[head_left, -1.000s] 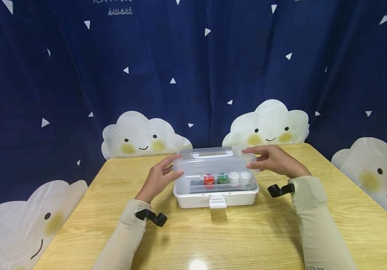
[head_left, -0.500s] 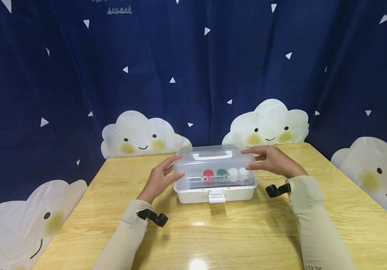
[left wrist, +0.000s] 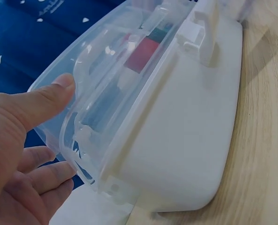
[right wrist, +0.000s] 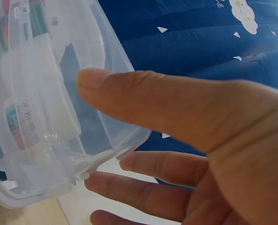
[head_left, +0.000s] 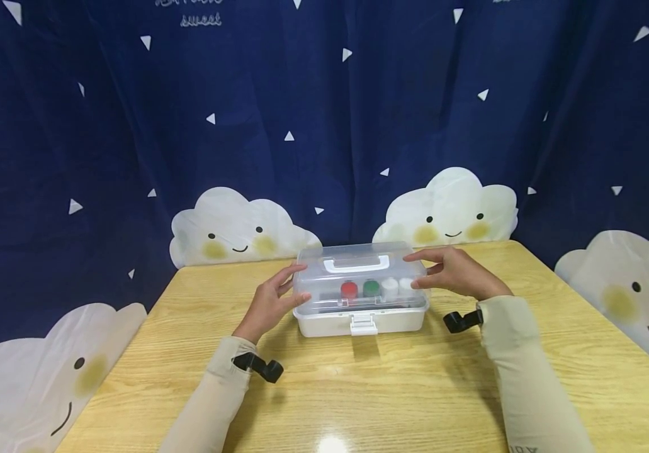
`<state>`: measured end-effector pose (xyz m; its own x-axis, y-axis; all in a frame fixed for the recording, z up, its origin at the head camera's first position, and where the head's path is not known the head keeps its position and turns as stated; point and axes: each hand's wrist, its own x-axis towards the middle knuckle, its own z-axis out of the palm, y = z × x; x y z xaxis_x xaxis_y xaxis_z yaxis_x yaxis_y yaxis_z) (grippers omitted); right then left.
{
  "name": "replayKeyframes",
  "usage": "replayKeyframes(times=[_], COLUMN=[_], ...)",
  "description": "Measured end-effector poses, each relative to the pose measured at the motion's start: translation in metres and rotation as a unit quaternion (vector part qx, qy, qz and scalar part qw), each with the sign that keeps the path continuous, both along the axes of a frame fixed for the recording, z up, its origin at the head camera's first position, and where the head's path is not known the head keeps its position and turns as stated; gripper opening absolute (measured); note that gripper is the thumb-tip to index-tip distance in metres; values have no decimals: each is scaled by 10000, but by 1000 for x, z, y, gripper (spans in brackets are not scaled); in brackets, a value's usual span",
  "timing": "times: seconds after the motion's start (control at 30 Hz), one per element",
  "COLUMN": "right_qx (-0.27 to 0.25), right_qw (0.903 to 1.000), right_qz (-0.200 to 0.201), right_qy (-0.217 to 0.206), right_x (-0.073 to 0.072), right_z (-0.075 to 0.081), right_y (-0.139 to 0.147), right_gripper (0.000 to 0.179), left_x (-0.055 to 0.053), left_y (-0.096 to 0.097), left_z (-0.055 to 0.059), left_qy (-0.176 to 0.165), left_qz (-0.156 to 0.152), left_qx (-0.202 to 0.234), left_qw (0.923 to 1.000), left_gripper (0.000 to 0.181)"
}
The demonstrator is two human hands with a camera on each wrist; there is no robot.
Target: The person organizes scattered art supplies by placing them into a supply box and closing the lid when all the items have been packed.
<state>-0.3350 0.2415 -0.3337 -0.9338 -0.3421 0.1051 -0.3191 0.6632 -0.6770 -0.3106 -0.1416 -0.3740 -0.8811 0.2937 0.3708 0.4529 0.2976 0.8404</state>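
A storage box with a white base (head_left: 324,326) and a clear lid (head_left: 324,286) stands on the table. The lid lies down over the base, close to its rim; its white carry handle (head_left: 356,265) lies on top. At the lid's left end, my left hand (head_left: 270,306) holds it, thumb (left wrist: 49,99) in front and fingers at the end. My right hand (head_left: 460,275) holds the right end likewise, thumb (right wrist: 143,96) over the plastic. The front latch (head_left: 364,325) hangs outward. Through the lid show jars with a red cap (head_left: 349,290), a green cap (head_left: 371,289) and white caps (head_left: 389,288).
The wooden table (head_left: 335,390) extends in front of the box and to both sides. Behind it hangs a dark blue curtain (head_left: 324,126) with white triangles and smiling clouds. Black wrist mounts (head_left: 259,366) sit on both forearms.
The lid has come down from above the base to its rim. The box has slid slightly away from me. Both hands moved with the lid, the right one a little to the left.
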Motion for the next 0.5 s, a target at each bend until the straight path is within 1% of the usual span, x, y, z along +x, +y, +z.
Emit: replayKeyframes(times=[0.17,0.3,0.5], right_qx=[63,79,143], right_qw=[10000,9999,9999], right_qz=[17,79,68], right_qy=[18,82,63], right_x=[-1,-1,-1], right_z=[-1,-2,-3], right_y=[0,1,0], right_gripper=[59,57,56], left_x=[3,3,3], left_y=[1,2,2], left_z=[2,2,2], left_qy=[82,12,-120], left_qz=[-11,26,113], left_qx=[-43,-90,-195], left_qw=[10000,10000,9997], left_gripper=[56,56,56])
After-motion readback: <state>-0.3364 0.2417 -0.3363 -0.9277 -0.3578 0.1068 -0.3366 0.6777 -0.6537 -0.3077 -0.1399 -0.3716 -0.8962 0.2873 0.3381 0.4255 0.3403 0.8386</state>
